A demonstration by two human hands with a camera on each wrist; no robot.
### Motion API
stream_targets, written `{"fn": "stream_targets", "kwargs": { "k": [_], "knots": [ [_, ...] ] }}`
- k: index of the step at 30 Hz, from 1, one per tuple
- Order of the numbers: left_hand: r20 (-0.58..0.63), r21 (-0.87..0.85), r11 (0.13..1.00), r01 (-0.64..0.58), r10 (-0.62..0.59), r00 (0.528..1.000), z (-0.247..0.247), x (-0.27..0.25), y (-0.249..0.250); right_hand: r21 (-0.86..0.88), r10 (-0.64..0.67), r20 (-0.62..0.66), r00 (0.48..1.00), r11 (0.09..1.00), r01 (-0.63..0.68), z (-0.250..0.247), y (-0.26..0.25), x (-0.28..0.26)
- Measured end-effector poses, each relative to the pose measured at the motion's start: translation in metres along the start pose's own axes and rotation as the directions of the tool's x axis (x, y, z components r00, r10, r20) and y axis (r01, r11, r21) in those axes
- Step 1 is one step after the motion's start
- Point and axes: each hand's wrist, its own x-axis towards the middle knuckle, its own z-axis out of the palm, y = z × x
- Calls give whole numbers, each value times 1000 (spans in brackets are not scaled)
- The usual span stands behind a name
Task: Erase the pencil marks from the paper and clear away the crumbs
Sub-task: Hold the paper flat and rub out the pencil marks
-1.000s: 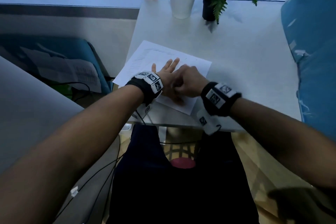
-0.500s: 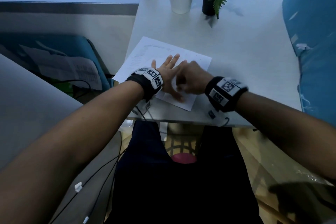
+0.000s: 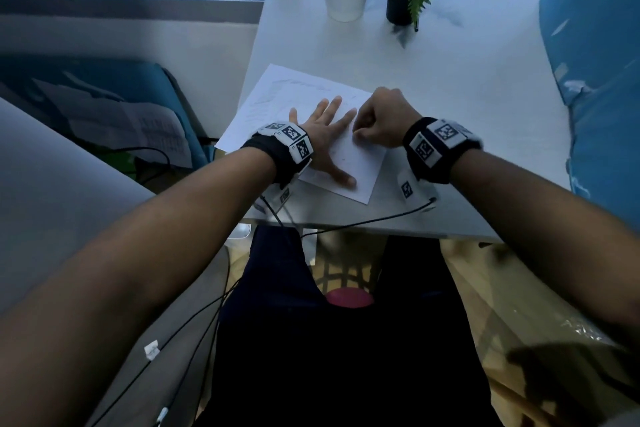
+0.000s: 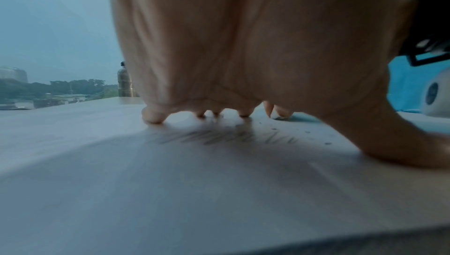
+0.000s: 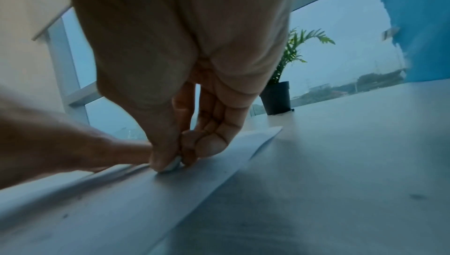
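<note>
Lying on the white table, near its front edge, the paper, turned at an angle, with faint pencil marks showing under the palm. Pressing flat on the sheet with fingers spread and straight, the left hand, staying where it was half a second ago. Sitting now further right than before, clear of the left fingers, the right hand, curled and pinching a small pale eraser between thumb and fingertips, its tip touching the paper. Scattering beside the thumb, dark crumbs.
</note>
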Motion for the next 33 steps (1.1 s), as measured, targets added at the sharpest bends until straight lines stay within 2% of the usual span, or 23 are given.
{"fn": "stream_targets", "kwargs": {
  "k": [2, 6, 8, 12, 15, 19, 23, 26, 30, 33],
  "knots": [
    [-4, 12, 1000, -23, 23, 1000, -2, -2, -1, -38, -18, 13, 1000, 999, 19, 3, 0, 4],
    [7, 15, 1000, -20, 20, 1000, -7, -3, -9, -48, 55, -43, 998, 997, -57, 1, 2, 7],
    [23, 17, 1000, -4, 4, 1000, -7, -2, -10, -42, 17, -64, 998, 999, -20, 8, 0, -3],
    [51, 38, 999, 14, -15, 999, -8, 0, -8, 37, -45, 22, 999, 998, 44, 11, 5, -18],
    [51, 39, 999, 24, -26, 998, -9, 1, -5, 76, -4, -68, 998, 997, 9, 8, 11, -18],
    [50, 34, 999, 23, -25, 998, -10, 1, -7, 36, -83, 27, 996, 996, 82, 13, 2, -22],
    [56, 28, 999, 28, -29, 998, -10, 2, -5, 56, -4, -85, 996, 998, 9, 7, 11, -18],
    [52, 33, 999, 34, -36, 998, -10, 1, -6, 35, -85, 6, 996, 996, 84, 13, 2, -26],
    [43, 19, 999, 33, -33, 999, -9, 1, -4, 84, -1, -75, 997, 996, 8, 8, 12, -24],
    [37, 26, 999, 35, -36, 999, -8, 2, -7, 34, -81, 22, 996, 996, 81, 13, 3, -26]
  ]
}}
